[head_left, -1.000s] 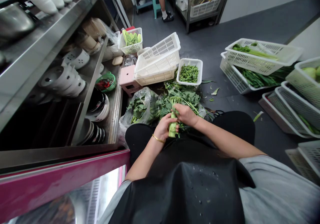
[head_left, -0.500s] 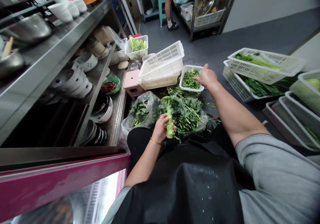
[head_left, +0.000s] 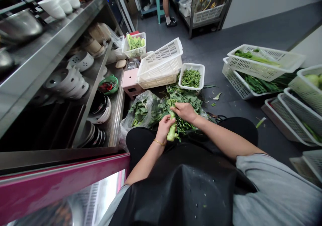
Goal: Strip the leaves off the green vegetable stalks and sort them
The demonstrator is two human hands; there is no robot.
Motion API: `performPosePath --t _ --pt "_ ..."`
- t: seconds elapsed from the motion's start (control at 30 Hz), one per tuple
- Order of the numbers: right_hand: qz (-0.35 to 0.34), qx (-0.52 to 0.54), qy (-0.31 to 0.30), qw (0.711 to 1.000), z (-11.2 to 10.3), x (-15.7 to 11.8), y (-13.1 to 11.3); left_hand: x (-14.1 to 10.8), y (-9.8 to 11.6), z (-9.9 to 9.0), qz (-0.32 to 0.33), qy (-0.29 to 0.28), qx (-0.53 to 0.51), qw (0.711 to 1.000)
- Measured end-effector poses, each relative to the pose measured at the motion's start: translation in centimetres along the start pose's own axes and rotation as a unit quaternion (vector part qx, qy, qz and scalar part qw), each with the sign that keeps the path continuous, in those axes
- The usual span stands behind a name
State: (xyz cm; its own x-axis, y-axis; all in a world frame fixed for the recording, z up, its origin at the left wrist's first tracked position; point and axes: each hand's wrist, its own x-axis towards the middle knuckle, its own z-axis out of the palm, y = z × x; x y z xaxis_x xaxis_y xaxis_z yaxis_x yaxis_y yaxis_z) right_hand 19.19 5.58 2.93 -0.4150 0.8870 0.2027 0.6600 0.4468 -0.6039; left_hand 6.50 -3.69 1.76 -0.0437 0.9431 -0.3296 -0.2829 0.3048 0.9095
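My left hand [head_left: 165, 128] is closed around a thick, pale green vegetable stalk [head_left: 172, 133], upright above my lap. At the stalk's upper end, my right hand [head_left: 185, 112] pinches with its fingers; exactly what lies between the fingertips is hidden. Below and beyond both hands spreads a heap of leafy greens [head_left: 191, 101] on plastic. To its left a clear plastic bag [head_left: 151, 106] holds more leaves. Just past the heap stands a small white basket [head_left: 202, 75] filled with picked green pieces.
Empty-looking white crates [head_left: 161, 64] rest by a pink stool [head_left: 129, 81]. At right are stacked crates [head_left: 266, 66] of greens. A steel shelf [head_left: 65, 28] with bowls runs along the left. Scraps [head_left: 216, 96] lie on the floor. Another person's leg [head_left: 166, 1] shows at the back.
My right hand has come back from the small white basket to the top of the stalk, its fingers now closed there. My left hand still holds the stalk. The view has shifted slightly.
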Motion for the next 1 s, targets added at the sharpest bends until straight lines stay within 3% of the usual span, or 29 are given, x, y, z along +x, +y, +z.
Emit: performPosePath --t 0.13,0.33,0.5,0.57,0.63,0.7,0.77,0.8,0.87,0.93,1.0 --pt "-0.121 -0.117 0.011 0.986 -1.4 -2.7 -0.5 -0.9 1.1 -0.3 -0.035 -0.036 -0.061 0.997" --pt "-0.239 -0.061 -0.029 0.969 -3.4 -5.5 -1.0 -0.8 1.3 -0.7 -0.075 -0.09 -0.149 0.982" --pt "-0.211 -0.063 0.012 0.975 -2.0 -4.4 -1.2 -1.5 1.1 0.4 -0.167 -0.155 -0.208 0.951" --pt "-0.183 -0.1 0.022 0.978 -1.4 -4.4 -2.0 -1.8 1.0 0.6 -0.13 -0.111 -0.183 0.968" --pt "-0.181 -0.125 0.006 0.975 -1.2 -5.3 -3.5 -1.7 0.8 0.5 -0.05 -0.029 -0.143 0.988" --pt "-0.223 -0.118 -0.059 0.966 -1.8 -6.7 -5.1 -1.2 0.8 0.3 0.012 0.045 -0.111 0.993" --pt "-0.257 -0.086 -0.171 0.947 -3.3 -7.6 -5.9 -0.9 1.1 -0.1 0.026 0.063 -0.105 0.992" --pt "-0.246 -0.068 -0.218 0.942 -4.1 -7.6 -5.8 -0.8 1.3 -0.3 0.023 0.05 -0.109 0.993" --pt "-0.16 -0.019 -0.261 0.952 -5.7 -6.6 -4.7 -0.9 1.6 -0.5 0.025 0.01 -0.117 0.993" --pt "-0.039 0.075 -0.241 0.967 -6.4 -4.7 -3.1 -1.3 1.8 -0.3 0.03 -0.021 -0.115 0.993" --pt "0.039 0.198 -0.201 0.959 -5.8 -2.8 -1.8 -1.8 1.9 0.2 0.027 -0.034 -0.108 0.993"
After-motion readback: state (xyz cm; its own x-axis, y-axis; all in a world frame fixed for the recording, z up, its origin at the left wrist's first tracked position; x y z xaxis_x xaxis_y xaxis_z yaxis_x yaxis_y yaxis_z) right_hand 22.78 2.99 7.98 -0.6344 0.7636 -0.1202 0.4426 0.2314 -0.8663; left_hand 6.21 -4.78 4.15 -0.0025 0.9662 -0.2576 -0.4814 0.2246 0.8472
